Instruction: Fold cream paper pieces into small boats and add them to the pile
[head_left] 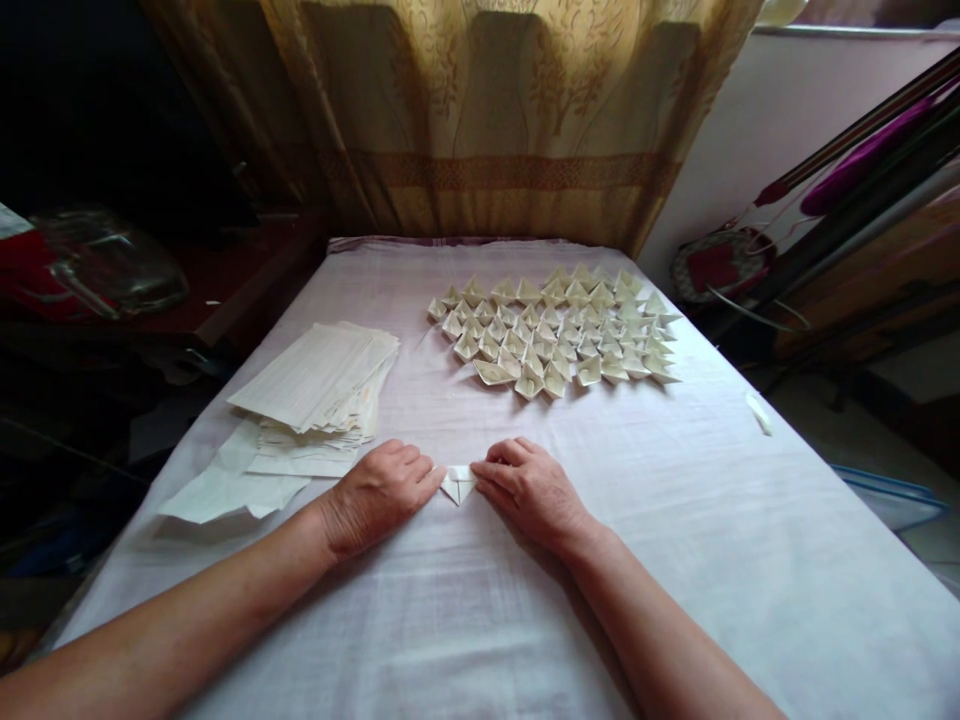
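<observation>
On the tablecloth (712, 570), hands (390, 487) (534, 492) hold folded paper (458, 486) well inside the side edges (819, 460).

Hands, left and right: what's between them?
One small folded paper, point toward the person, sits between the left hand and the right hand, held at its upper corners. Shows in the head view.

folded paper (458, 486): corners hidden by hands (390, 490) (534, 492); curtain (480, 110): top cropped; sheets (319, 370): markings unreadable
</observation>
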